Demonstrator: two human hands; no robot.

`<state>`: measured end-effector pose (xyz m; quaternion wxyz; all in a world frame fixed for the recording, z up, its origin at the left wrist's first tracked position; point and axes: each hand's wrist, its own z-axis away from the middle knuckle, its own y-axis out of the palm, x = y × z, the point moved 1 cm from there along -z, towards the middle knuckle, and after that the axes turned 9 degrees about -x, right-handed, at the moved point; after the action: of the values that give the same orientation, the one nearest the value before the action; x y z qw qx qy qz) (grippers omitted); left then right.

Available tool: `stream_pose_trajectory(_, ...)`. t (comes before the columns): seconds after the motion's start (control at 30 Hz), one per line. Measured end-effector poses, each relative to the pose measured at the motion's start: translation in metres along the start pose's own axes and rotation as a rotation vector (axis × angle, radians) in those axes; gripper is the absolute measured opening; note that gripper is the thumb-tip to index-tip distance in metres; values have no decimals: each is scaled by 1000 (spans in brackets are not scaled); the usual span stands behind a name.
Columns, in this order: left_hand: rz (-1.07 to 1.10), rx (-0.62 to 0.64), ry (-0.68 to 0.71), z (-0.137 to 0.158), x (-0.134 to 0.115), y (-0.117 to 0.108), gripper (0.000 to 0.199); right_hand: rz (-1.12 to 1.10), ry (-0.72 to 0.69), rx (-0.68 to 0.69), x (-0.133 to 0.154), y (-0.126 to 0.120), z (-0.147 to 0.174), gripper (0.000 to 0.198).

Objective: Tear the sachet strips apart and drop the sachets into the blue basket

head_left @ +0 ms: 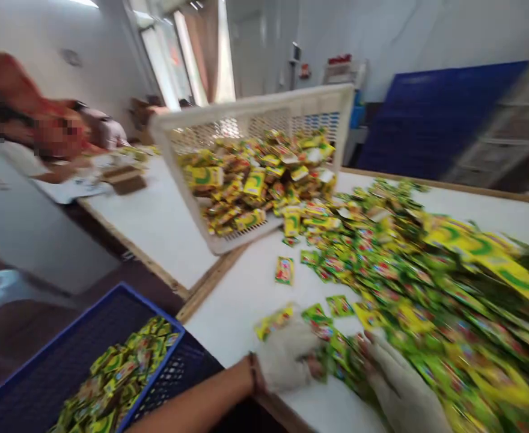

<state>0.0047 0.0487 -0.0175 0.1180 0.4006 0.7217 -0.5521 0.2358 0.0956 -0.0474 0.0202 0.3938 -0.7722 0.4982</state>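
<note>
In the head view, nearest the camera at the lower edge, the right hand (402,382) wears a pale glove with bare fingertips and touches green sachets (339,355). Its fingers are partly bent; whether they grip anything cannot be told through the blur. The left hand (289,355), gloved likewise, with a dark band (254,371) at the wrist, curls its fingers against the same sachets, which lie between the two hands; a firm grasp cannot be made out. A yellow packet (274,322) shows just beyond its knuckles, and it is unclear whether the hand holds it.

A large heap (382,264) of green and yellow sachets spreads over the right of the white surface (241,294), a long yellow strip (485,246) lying across it. One sachet (284,270) lies apart, left of the heap. Behind stands a white basket (255,107), full of yellow packets. At lower left, beside the surface, a blue crate (88,328) holds more sachets. Farther back are an open cardboard box (122,178) and a person in red (43,114).
</note>
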Motion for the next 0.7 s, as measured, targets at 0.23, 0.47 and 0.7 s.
stream_pose_trajectory(0.23, -134, -167, -402, 22, 16, -41, 25, 246, -76, 15, -2, -29, 12, 26)
stream_pose_trajectory(0.47, -220, -34, -358, -17, 1, -28, 14, 235, 235, 105, 7, -37, -35, 28)
stream_pose_trajectory(0.7, -367, 89, -450, -57, -9, 0, 19, 459, 519, 384, 8, -7, -94, 35)
